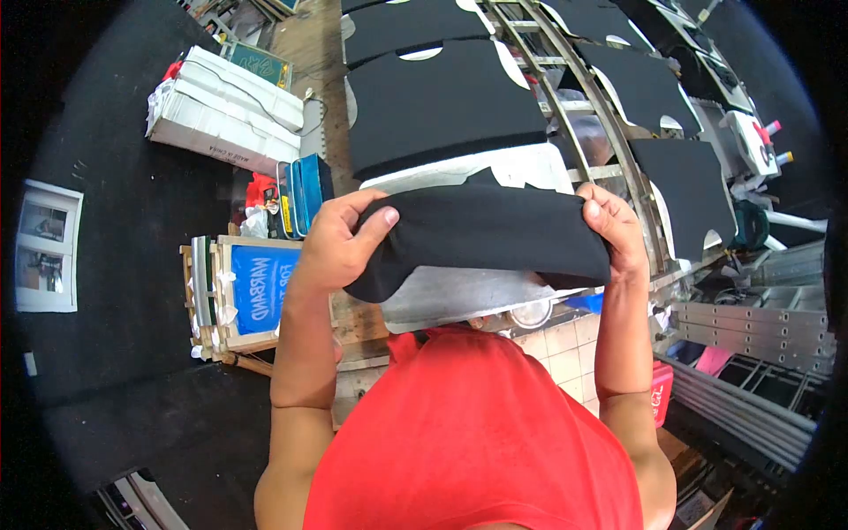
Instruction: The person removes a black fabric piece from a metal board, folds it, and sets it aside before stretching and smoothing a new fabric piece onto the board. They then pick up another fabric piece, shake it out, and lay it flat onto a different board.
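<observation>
A piece of black fabric (495,225) is stretched sideways in front of my chest, folded over along its length. My left hand (344,240) pinches its left end, thumb on top and the other fingers partly behind the cloth. At the right end, my right hand (618,231) grips the upper corner with the thumb in front. The cloth sags into a loose fold below my left hand. Under it lies a smooth grey sheet (459,296), and just beyond it a white panel (530,166) is partly covered.
Black-covered panels with white cut-out edges (442,102) lie on the bench ahead. A metal ladder (565,97) runs between them and more black panels (685,190). White boxes (234,110) and a blue case (307,190) stand at left. Metal ladders (751,331) lie at right.
</observation>
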The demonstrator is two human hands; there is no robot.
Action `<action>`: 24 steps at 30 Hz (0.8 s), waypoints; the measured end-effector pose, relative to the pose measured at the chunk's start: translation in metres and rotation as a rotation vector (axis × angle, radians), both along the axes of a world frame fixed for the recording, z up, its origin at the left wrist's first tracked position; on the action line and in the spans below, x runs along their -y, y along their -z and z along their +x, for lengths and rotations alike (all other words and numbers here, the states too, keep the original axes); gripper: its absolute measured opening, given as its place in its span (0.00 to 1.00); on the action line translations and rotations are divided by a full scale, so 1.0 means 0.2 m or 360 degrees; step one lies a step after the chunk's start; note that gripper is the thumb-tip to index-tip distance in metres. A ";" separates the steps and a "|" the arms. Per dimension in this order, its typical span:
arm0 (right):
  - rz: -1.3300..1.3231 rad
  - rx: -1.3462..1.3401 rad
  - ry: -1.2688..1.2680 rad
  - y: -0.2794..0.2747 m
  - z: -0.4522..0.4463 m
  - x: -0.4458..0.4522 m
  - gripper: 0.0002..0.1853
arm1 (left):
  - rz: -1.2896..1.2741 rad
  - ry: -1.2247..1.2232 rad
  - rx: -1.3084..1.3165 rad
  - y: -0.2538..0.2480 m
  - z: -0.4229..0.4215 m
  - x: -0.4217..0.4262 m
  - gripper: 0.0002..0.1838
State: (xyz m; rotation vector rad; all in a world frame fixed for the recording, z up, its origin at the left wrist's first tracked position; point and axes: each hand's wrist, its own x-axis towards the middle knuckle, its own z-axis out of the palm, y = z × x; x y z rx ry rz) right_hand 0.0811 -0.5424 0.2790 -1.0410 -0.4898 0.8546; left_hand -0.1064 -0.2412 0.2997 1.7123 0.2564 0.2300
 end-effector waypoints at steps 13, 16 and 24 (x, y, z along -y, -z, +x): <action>-0.0810 0.1288 -0.0418 -0.09 0.09 0.18 0.30 | 0.0419 0.0582 -0.0203 -0.17 0.04 -0.11 0.12; -0.2091 0.1852 -0.0637 0.00 0.18 0.18 0.19 | 0.1425 0.0587 -0.0131 -0.04 0.12 -0.20 0.12; -0.1009 0.2451 0.1370 -0.04 0.14 0.41 0.18 | 0.1274 -0.0339 0.0631 -0.01 -0.07 -0.32 0.11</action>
